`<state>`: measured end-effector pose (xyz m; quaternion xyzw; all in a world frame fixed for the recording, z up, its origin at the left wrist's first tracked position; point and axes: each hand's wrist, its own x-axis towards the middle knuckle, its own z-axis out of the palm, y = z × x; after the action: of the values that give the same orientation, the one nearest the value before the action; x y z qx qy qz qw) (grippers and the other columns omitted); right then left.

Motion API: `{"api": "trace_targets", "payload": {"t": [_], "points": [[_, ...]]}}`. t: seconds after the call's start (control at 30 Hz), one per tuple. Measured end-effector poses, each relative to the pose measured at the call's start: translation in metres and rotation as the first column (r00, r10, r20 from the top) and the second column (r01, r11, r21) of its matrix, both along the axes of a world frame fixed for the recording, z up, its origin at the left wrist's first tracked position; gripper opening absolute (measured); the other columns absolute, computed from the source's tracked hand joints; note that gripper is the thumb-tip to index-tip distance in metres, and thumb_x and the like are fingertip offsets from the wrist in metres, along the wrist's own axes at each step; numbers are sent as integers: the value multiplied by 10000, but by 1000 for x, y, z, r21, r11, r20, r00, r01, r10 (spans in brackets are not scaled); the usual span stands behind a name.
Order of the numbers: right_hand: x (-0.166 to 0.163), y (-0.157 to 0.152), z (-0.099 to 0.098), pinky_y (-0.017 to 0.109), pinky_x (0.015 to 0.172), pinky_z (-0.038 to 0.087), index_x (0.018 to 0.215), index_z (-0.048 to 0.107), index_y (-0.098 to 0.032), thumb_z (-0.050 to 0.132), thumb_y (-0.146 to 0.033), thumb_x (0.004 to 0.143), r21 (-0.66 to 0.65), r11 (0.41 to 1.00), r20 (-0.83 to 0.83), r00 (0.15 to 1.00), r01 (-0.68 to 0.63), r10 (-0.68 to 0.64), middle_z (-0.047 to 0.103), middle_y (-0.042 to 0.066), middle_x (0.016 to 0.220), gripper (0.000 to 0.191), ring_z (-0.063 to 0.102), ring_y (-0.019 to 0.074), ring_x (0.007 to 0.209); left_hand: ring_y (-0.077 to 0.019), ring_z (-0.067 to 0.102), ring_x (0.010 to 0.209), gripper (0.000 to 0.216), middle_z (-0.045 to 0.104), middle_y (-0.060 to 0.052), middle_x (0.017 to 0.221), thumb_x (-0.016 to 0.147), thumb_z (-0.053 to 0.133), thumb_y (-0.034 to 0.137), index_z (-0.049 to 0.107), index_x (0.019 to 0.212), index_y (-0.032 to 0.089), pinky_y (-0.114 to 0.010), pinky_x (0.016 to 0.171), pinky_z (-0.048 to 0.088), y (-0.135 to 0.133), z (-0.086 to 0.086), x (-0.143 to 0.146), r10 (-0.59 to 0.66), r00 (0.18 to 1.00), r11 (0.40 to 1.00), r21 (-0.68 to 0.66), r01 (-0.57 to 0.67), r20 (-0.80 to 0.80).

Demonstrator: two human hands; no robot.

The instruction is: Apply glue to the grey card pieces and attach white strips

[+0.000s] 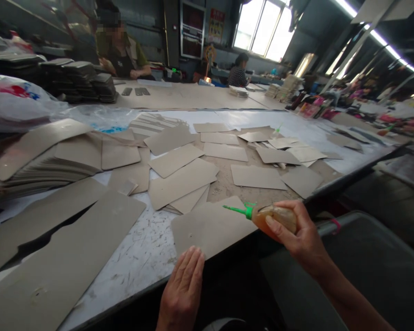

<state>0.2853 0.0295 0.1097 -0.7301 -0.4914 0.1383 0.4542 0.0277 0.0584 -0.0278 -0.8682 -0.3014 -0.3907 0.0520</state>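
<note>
**Bottle in the right hand, nozzle over the card at the near edge**

The right hand [301, 234] was wrapped around a small squeeze bottle [274, 217], thumb pressed across its side. The bottle was see-through, with an amber liquid inside; how full it was could not be told, since the fingers covered much of it. It lay nearly on its side, and its green nozzle [237, 210] pointed left, away from the palm and out over the grey card sheet [210, 227] at the near edge of the table [141, 248]. Whether the tip touched the card was hard to say from this angle.

Down at the same near edge, the left hand [182, 287] lay open and flat, palm down, fingers together, fingertips at the near border of that sheet. The bottle sat well to the right of it.

Off the table's right side stood a big grey tub [365, 257], its inside dark. Toward the far left corner a white plastic bag [14, 99] was slumped, contents hidden. More cut cards [179, 181] were scattered across the middle, with a fanned stack [37, 170] along the left edge. A person [124, 50] sat at the far end.
</note>
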Motion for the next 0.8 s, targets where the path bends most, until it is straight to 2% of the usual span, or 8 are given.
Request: {"api": "trace_targets", "payload": {"t": [0.13, 0.3, 0.4, 0.5, 0.63, 0.8], "points": [[26, -21, -2, 273, 548, 472, 992, 533, -230, 620, -427, 821, -72, 997, 151, 988, 35, -24, 574, 1, 800, 275, 559, 162, 636, -293, 532, 1250, 361, 640, -201, 1231, 834, 605, 26, 601, 1195, 19, -438, 1035, 472, 0, 10, 8, -7, 998, 1000, 24, 8, -60], [35, -26, -12, 322, 628, 481, 1007, 507, -224, 586, -394, 847, -116, 993, 219, 975, -3, 29, 578, 39, 898, 246, 582, 206, 762, -316, 573, 1203, 323, 642, -211, 1229, 866, 583, 92, 604, 1182, 32, -455, 931, 555, 4, 23, 52, -3, 998, 1000, 25, 4, -60], [36, -21, -17, 342, 692, 483, 1039, 493, -229, 578, -348, 855, -118, 993, 233, 971, -32, 58, 557, 49, 964, 235, 574, 219, 832, -340, 556, 1224, 372, 613, -208, 1282, 869, 595, 138, 581, 1232, 58, -481, 936, 553, 8, 20, 71, 32, 991, 999, -2, -33, -130], [38, -17, -18, 348, 733, 477, 1034, 491, -230, 579, -294, 843, -137, 988, 256, 961, -70, 104, 534, 48, 981, 220, 559, 220, 860, -340, 548, 1233, 415, 600, -197, 1306, 866, 606, 150, 558, 1272, 80, -483, 953, 544, 13, 10, 74, 49, 978, 999, 3, -49, -201], [42, -14, -14, 355, 753, 467, 1003, 495, -226, 579, -243, 829, -127, 988, 327, 937, -83, 121, 509, 46, 955, 194, 540, 221, 857, -329, 532, 1254, 426, 600, -185, 1312, 860, 588, 95, 555, 1285, 99, -466, 964, 538, 16, 0, 69, 30, 980, 999, 31, -25, -199], [42, -6, -12, 359, 753, 468, 999, 482, -224, 590, -239, 836, -98, 992, 383, 917, -80, 112, 496, 48, 937, 195, 539, 219, 838, -314, 509, 1279, 416, 589, -184, 1327, 873, 523, 40, 558, 1284, 94, -461, 978, 526, 17, 0, 70, 21, 985, 999, 27, -17, -173]]}}
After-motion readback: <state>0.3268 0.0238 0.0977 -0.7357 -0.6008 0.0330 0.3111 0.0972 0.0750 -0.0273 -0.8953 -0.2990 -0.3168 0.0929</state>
